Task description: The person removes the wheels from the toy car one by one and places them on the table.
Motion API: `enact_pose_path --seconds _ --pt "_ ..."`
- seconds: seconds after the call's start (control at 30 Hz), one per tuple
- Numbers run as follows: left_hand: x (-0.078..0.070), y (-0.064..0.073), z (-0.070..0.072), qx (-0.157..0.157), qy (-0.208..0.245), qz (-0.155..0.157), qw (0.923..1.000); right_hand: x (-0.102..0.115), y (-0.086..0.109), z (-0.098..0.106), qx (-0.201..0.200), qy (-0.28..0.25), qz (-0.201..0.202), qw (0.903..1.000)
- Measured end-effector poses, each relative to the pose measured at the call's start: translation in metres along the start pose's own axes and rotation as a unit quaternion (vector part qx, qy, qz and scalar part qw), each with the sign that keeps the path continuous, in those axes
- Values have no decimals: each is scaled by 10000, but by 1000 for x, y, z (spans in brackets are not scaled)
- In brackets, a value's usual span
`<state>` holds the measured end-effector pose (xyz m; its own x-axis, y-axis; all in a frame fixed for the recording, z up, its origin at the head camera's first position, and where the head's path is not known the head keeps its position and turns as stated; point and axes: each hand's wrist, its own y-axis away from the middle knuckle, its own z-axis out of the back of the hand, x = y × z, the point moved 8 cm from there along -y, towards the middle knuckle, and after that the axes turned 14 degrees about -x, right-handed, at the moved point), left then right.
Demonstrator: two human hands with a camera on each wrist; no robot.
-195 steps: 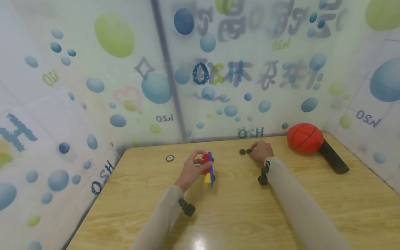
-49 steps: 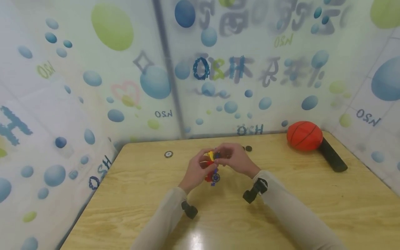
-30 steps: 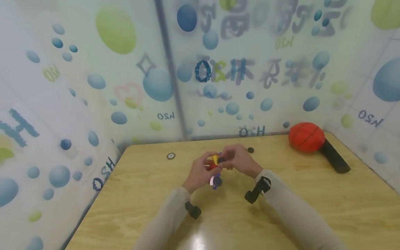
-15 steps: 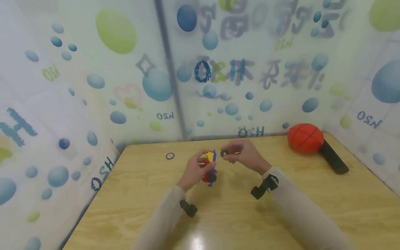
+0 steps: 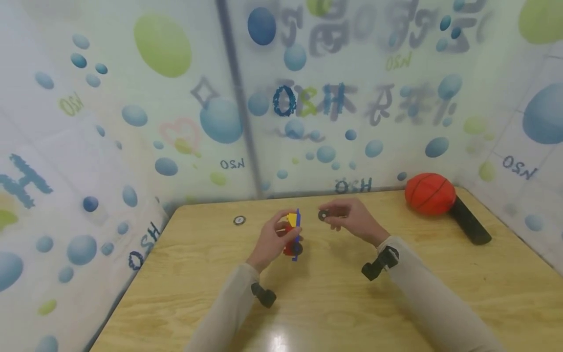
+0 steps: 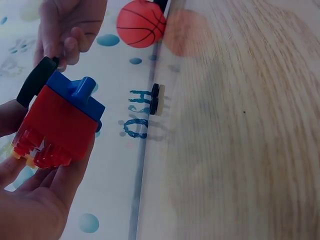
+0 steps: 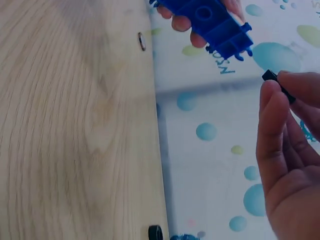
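My left hand [image 5: 269, 242] grips a toy block car [image 6: 62, 120] and holds it on end above the table. The car has a blue chassis [image 7: 205, 22] with red and yellow blocks on it. One black wheel [image 6: 37, 80] sits on the chassis end nearest me. At the far end, by the yellow block [image 5: 292, 220], bare pegs show in the right wrist view. To the right, my right hand [image 5: 354, 217] pinches a loose black wheel [image 5: 323, 215] between thumb and fingertips, a short gap from the car. Part of that wheel is hidden by the fingers.
Black wheels [image 6: 155, 99] lie near the back edge of the wooden table [image 5: 334, 303]. A round disc [image 5: 239, 220] lies at the back left. A red ball [image 5: 430, 194] and a black cylinder [image 5: 469, 222] rest at the back right. A patterned curtain [image 5: 374, 117] stands behind.
Earlier the right hand was at the wheels on the table, then at the car's yellow end. Now it has drawn rightward, holding a wheel. The car has been turned, yellow end away from me.
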<state>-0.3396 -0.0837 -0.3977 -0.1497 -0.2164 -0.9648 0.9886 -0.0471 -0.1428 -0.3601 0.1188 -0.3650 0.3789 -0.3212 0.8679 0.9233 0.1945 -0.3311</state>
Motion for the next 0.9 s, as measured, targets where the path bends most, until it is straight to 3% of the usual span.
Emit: enact_pose_path --seconds 0.5,0.9 --pt "3 -2 0 -131 8 0 9999 -40 0 36 -113 403 -481 9980" --pt "6 0 2 -188 -81 149 9997 -76 -7 65 -358 1050 -1110 9876"
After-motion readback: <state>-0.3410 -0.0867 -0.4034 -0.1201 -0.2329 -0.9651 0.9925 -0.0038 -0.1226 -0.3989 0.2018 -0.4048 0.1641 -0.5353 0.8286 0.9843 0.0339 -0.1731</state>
